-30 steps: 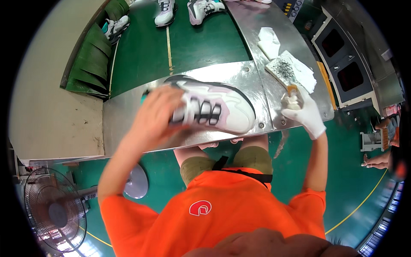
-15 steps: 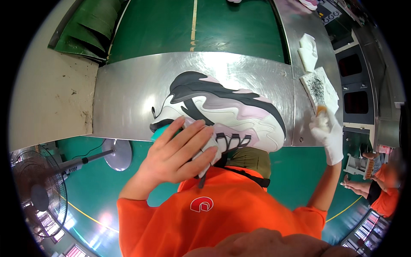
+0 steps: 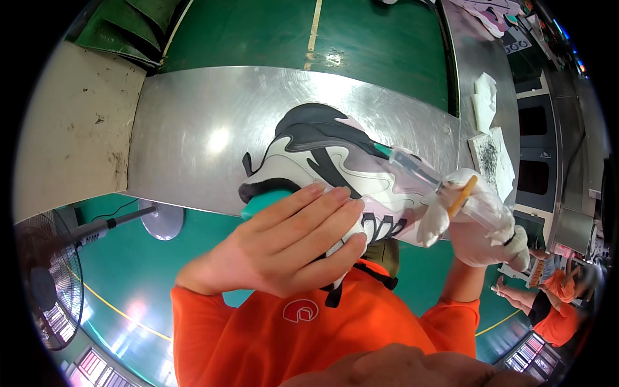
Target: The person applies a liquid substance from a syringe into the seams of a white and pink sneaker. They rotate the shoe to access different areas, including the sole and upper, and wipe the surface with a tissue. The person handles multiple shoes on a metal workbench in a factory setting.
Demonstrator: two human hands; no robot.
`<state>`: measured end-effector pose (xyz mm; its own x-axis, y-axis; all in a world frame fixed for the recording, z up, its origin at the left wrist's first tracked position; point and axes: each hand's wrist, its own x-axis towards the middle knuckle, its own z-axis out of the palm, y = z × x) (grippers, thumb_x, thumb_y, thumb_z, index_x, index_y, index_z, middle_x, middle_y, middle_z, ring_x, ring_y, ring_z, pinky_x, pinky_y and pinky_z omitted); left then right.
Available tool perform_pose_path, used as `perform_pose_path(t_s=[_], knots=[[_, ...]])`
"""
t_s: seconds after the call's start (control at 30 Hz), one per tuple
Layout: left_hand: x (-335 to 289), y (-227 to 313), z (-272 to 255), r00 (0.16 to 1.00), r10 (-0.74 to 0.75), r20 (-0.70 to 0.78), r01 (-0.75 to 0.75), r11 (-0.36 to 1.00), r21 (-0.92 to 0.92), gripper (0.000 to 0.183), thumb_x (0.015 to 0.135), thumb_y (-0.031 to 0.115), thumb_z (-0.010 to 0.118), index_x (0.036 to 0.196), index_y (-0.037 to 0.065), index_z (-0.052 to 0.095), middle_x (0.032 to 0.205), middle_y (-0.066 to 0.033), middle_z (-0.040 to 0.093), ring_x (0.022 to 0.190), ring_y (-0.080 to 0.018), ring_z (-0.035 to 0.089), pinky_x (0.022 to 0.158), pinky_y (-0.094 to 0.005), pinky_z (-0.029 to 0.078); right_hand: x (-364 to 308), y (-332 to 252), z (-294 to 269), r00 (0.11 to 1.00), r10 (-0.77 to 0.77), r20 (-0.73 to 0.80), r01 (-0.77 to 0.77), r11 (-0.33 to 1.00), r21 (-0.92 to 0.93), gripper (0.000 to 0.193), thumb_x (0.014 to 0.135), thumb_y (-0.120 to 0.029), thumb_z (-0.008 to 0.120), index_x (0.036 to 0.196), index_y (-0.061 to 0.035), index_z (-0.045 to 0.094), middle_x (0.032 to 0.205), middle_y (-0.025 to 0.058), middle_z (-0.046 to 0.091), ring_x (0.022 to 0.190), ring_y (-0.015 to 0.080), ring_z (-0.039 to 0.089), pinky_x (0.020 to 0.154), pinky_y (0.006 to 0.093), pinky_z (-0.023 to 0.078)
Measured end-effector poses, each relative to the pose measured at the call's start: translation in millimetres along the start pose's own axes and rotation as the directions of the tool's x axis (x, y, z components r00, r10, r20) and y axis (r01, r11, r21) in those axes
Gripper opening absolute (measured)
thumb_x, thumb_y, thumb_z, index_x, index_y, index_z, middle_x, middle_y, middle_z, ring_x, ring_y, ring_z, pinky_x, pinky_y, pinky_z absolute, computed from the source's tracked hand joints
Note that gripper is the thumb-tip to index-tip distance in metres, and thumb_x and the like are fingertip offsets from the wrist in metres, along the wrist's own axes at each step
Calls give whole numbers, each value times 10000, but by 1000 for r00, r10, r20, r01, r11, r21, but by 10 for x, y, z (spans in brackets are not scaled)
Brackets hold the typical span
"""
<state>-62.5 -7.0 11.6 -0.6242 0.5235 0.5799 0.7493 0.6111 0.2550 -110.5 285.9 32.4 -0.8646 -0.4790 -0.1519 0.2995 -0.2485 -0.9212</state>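
The sneaker (image 3: 361,169), wavy-panelled in white, lilac and black, is held tilted at the smooth metal tabletop (image 3: 193,145)'s near edge by the bare left hand (image 3: 290,242), closed over its laced side. A clear, green-tipped syringe (image 3: 412,168), contents indistinct, is gripped by the gloved right hand (image 3: 474,222).

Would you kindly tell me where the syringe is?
The syringe is right of centre in the head view, in the gloved right hand, its green tip by the shoe.

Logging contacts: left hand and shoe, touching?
Touching. The head view shows the left hand with its fingers curled over the shoe, gripping it.
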Motion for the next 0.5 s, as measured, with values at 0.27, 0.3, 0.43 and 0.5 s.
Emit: perform_pose_path(t_s=[0.27, 0.3, 0.43, 0.5], knots=[[-28, -18, 36, 999, 3, -49, -3, 1000, -3, 180, 818, 132, 686, 984, 153, 621, 1097, -88, 701, 1006, -256, 681, 858, -370, 573, 191, 4, 132, 991, 101, 83, -95, 992, -82, 840, 691, -508, 682, 1212, 122, 489, 829, 191, 608, 703, 293, 643, 738, 383, 533], [-27, -24, 39, 999, 4, -53, -5, 1000, -3, 176, 819, 133, 685, 982, 153, 621, 1095, -88, 701, 1007, -255, 680, 858, -371, 572, 212, -1, 138, 990, 112, 85, -105, 991, -88, 841, 688, -510, 682, 1208, 121, 490, 821, 193, 607, 697, 297, 643, 737, 389, 534], [-20, -40, 26, 999, 25, -47, -25, 1000, 0, 170, 821, 136, 682, 979, 152, 621, 1088, -87, 701, 1010, -253, 678, 857, -370, 572, 244, -16, 157, 990, 98, 97, -93, 994, -63, 863, 663, -531, 686, 1188, 128, 499, 802, 187, 600, 693, 297, 641, 733, 392, 532], [-14, -32, 18, 999, 16, -39, -17, 1000, -1, 174, 820, 134, 681, 983, 152, 623, 1092, -88, 701, 1011, -254, 678, 860, -371, 571, 259, 35, 121, 984, -13, 176, 17, 1000, -19, 891, 656, -554, 679, 1184, 141, 500, 814, 184, 599, 714, 290, 641, 743, 391, 527]])
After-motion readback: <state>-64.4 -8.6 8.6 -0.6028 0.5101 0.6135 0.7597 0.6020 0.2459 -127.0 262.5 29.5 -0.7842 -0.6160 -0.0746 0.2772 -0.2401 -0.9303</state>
